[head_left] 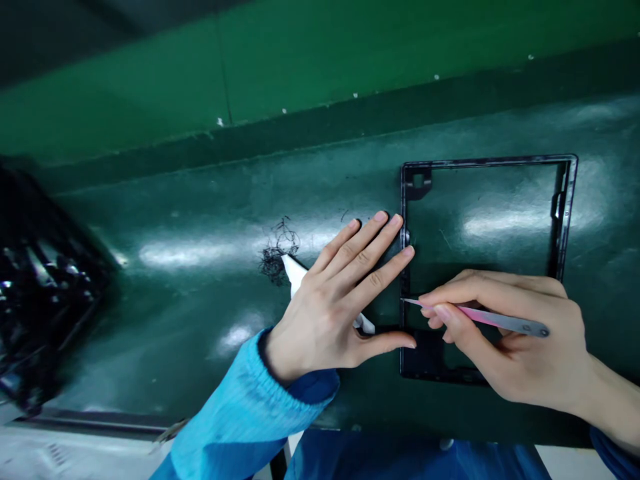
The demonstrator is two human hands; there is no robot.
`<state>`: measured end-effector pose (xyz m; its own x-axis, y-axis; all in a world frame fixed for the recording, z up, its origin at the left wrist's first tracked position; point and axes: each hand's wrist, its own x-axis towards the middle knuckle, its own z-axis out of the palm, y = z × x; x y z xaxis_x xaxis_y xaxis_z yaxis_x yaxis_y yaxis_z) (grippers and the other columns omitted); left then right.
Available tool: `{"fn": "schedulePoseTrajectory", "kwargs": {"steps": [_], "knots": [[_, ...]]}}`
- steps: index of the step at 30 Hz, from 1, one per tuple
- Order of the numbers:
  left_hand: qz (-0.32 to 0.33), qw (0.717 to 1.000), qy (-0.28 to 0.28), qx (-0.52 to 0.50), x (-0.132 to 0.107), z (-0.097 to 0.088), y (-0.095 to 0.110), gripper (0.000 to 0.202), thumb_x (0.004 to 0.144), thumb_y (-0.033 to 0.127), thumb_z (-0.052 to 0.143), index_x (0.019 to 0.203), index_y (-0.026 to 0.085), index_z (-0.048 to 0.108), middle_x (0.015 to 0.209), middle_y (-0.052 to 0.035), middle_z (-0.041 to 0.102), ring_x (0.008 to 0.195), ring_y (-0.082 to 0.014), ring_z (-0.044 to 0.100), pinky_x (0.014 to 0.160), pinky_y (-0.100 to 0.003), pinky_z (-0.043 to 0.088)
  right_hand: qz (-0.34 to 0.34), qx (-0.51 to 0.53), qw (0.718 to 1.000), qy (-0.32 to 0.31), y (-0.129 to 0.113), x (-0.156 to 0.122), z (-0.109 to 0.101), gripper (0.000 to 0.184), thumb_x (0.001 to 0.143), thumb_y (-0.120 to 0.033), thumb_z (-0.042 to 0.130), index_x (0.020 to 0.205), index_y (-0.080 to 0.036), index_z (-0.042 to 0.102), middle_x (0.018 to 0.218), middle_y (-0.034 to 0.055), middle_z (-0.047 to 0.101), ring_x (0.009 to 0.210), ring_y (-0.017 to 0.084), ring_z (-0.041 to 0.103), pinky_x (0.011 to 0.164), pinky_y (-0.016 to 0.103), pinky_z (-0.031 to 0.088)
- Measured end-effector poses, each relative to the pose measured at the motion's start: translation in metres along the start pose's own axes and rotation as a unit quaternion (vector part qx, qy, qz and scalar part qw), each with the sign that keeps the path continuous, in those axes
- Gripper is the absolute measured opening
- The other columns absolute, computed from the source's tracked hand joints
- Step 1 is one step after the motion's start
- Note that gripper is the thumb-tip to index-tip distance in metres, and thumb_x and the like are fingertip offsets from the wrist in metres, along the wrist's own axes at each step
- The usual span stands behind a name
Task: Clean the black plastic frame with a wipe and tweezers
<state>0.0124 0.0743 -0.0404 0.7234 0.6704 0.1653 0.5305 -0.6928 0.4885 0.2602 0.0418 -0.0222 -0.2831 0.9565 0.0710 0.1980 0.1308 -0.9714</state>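
A black rectangular plastic frame point(490, 161) lies flat on the green work surface. My left hand point(340, 300) rests spread out at its left side, with the fingertips and thumb touching that edge. Under the left palm is a piece of white paper or cloth point(294, 272), mostly hidden. In my right hand point(525, 340) a pair of tweezers point(515, 323), grey with pink near the tips, is pinched between thumb and fingers. Their point meets the frame's left side, just right of the left hand. The right hand covers part of the frame's lower right.
A tangle of thin black shavings point(275, 260) lies left of the white piece. At the far left is a heap of shiny black parts or wrapping point(45, 287), its kind unclear. A green wall or panel point(320, 67) rises behind the work surface point(175, 320).
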Motion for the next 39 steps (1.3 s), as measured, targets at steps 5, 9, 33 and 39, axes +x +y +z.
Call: {"fn": "schedulePoseTrajectory", "kwargs": {"steps": [5,9,33,39], "knots": [[-0.003,1.0,0.0,-0.002,-0.0002,0.0001,0.0001,0.092,0.096,0.073,0.069,0.165,0.017,0.045,0.17,-0.0228,0.047,0.164,-0.0376,0.036,0.135,-0.061,0.03,0.002,-0.009,1.0,0.0,0.0009,-0.0012,0.0001,0.023,0.099,-0.008,0.068,0.111,-0.026,0.076,0.085,-0.0011,0.078,0.07,0.017,0.074,0.058,0.032,0.063],[-0.002,1.0,0.0,-0.005,-0.0005,-0.0001,0.0001,0.095,0.095,0.073,0.071,0.166,0.017,0.044,0.17,-0.0229,0.046,0.164,-0.0395,0.036,0.135,-0.061,0.029,0.002,-0.004,1.0,0.001,0.0012,-0.0012,0.0001,0.023,0.098,-0.007,0.068,0.11,-0.024,0.077,0.084,-0.001,0.077,0.068,0.016,0.074,0.057,0.031,0.062],[0.005,1.0,0.005,-0.002,-0.0003,0.0008,-0.0005,0.092,0.095,0.073,0.071,0.16,0.011,0.051,0.168,-0.0257,0.048,0.164,-0.0388,0.036,0.136,-0.059,0.029,0.001,-0.002,1.0,0.002,0.0007,-0.0011,0.0004,0.022,0.098,-0.007,0.069,0.11,-0.024,0.077,0.084,-0.0005,0.078,0.069,0.016,0.074,0.056,0.031,0.062],[0.001,1.0,0.002,0.0,-0.0005,0.0007,-0.0006,0.092,0.095,0.074,0.07,0.162,0.014,0.048,0.17,-0.0239,0.047,0.164,-0.0379,0.036,0.135,-0.059,0.03,0.0,0.001,1.0,0.002,0.0007,-0.0006,0.0004,0.023,0.099,-0.007,0.067,0.11,-0.025,0.077,0.084,-0.0009,0.078,0.068,0.016,0.074,0.057,0.031,0.062]]}}
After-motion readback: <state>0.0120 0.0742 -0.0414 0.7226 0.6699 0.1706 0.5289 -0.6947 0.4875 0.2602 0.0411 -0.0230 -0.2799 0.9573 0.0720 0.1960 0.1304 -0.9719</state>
